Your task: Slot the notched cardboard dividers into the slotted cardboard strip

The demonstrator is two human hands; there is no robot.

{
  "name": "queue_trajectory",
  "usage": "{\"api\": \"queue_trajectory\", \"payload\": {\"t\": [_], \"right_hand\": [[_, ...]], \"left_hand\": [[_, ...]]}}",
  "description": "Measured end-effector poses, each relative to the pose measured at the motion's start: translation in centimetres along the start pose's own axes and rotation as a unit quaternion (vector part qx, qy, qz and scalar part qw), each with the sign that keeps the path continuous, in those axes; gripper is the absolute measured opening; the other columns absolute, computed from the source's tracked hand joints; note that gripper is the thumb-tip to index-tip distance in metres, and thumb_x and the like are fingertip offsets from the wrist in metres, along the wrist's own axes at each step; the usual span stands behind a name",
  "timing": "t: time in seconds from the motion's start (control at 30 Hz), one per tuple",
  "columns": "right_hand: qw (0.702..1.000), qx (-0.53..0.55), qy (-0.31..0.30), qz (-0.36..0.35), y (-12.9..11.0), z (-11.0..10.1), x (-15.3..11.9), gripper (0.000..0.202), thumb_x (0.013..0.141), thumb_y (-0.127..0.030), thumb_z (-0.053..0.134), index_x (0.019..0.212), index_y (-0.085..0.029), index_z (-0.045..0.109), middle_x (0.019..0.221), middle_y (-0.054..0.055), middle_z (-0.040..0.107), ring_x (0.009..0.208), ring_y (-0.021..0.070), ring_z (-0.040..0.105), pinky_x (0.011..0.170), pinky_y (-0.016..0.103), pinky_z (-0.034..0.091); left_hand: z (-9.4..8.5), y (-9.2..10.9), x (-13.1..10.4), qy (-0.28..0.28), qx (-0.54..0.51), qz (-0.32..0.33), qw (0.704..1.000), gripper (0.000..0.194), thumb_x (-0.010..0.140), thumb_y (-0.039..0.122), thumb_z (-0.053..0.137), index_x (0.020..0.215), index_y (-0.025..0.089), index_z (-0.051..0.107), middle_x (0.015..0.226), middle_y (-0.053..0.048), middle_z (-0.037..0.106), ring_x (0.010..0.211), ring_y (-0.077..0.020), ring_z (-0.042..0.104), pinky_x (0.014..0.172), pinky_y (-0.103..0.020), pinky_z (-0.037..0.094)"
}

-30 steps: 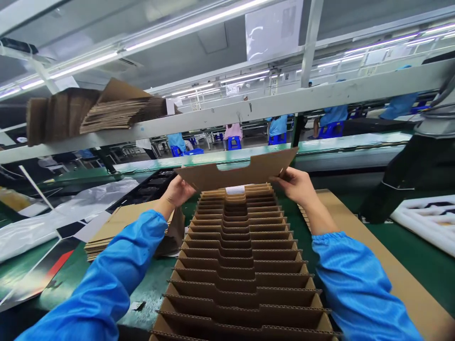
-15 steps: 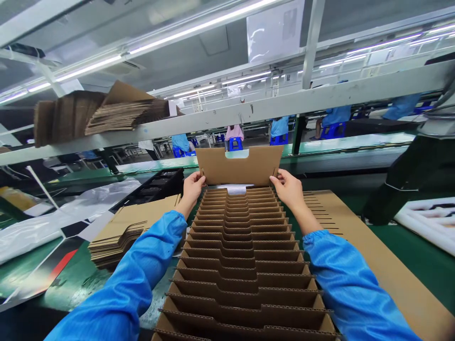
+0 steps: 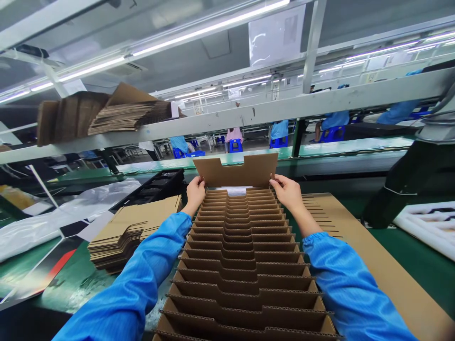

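Observation:
An upright cardboard divider [image 3: 236, 171] with a notch in its top edge stands at the far end of a long slotted cardboard rack [image 3: 238, 265]. My left hand [image 3: 195, 190] pinches the divider's left edge near its lower corner. At the opposite edge, my right hand [image 3: 287, 190] grips it between thumb and fingers. Several similar dividers stand in rows across the rack, from the near end up to the held one. Whether the held divider's bottom edge sits in the slots cannot be made out.
Left of the rack lies a stack of flat dividers [image 3: 131, 227], with a black tray [image 3: 156, 187] behind it. A slotted cardboard strip [image 3: 359, 241] lies on the right. A metal rail [image 3: 220, 117] crosses beyond, carrying more cardboard [image 3: 121, 113].
The held divider has come down closer to the rack and shifted slightly left, its notch now at the top edge. Both hands still hold its sides.

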State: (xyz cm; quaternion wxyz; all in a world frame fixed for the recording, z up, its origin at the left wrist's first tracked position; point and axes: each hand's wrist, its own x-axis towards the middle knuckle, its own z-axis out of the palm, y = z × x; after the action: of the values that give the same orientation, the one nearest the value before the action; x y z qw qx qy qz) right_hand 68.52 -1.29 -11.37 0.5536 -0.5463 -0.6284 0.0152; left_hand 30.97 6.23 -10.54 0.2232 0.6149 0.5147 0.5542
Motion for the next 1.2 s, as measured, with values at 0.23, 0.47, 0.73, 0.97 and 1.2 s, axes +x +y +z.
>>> {"api": "queue_trajectory", "payload": {"t": [0.23, 0.47, 0.73, 0.97, 1.2], "right_hand": [[1.0, -0.015, 0.024, 0.003, 0.2, -0.1, 0.2, 0.043, 0.094, -0.049, 0.06, 0.116, -0.021, 0.084, 0.114, 0.011, 0.084, 0.104, 0.033, 0.078, 0.097, 0.047, 0.06], [0.999, -0.019, 0.036, -0.005, 0.8, 0.0, 0.3, 0.04, 0.097, -0.048, 0.061, 0.116, -0.024, 0.085, 0.12, 0.008, 0.083, 0.114, 0.0328, 0.077, 0.101, 0.045, 0.061], [0.999, -0.023, 0.033, -0.015, 1.7, 0.4, 0.6, 0.039, 0.099, -0.046, 0.061, 0.117, -0.021, 0.084, 0.122, 0.011, 0.083, 0.113, 0.0321, 0.077, 0.103, 0.045, 0.06], [0.998, -0.061, -0.008, -0.03, 1.9, 0.1, 1.9, 0.032, 0.097, -0.04, 0.064, 0.114, -0.022, 0.085, 0.116, 0.009, 0.084, 0.107, 0.0305, 0.078, 0.1, 0.042, 0.06], [0.992, -0.112, -0.053, -0.032, 2.6, -0.5, 4.2, 0.027, 0.096, -0.034, 0.066, 0.113, -0.023, 0.085, 0.116, 0.008, 0.084, 0.11, 0.0306, 0.076, 0.099, 0.041, 0.058]], "left_hand": [[-0.2, 0.6, -0.4, 0.001, 0.117, 0.002, 0.993, 0.007, 0.087, 0.021, 0.072, 0.094, 0.023, 0.073, 0.104, -0.014, 0.081, 0.113, -0.0383, 0.075, 0.104, -0.047, 0.052], [-0.4, 0.7, 0.4, -0.018, 0.157, 0.015, 0.987, 0.01, 0.093, 0.025, 0.071, 0.099, 0.022, 0.078, 0.101, -0.01, 0.083, 0.107, -0.032, 0.078, 0.101, -0.04, 0.054], [-0.2, 1.0, -0.1, -0.021, 0.195, 0.018, 0.98, 0.023, 0.104, 0.023, 0.055, 0.114, 0.021, 0.075, 0.109, -0.006, 0.083, 0.09, -0.0227, 0.082, 0.09, -0.031, 0.058], [-0.3, 1.3, -0.3, -0.03, 0.273, -0.013, 0.961, 0.013, 0.1, 0.022, 0.062, 0.1, 0.02, 0.075, 0.111, -0.012, 0.083, 0.114, -0.0321, 0.077, 0.096, -0.037, 0.055], [-0.1, 0.8, 0.6, -0.093, 0.32, -0.059, 0.941, 0.017, 0.097, 0.028, 0.066, 0.082, 0.022, 0.072, 0.093, -0.011, 0.082, 0.099, -0.031, 0.079, 0.088, -0.035, 0.055]]}}
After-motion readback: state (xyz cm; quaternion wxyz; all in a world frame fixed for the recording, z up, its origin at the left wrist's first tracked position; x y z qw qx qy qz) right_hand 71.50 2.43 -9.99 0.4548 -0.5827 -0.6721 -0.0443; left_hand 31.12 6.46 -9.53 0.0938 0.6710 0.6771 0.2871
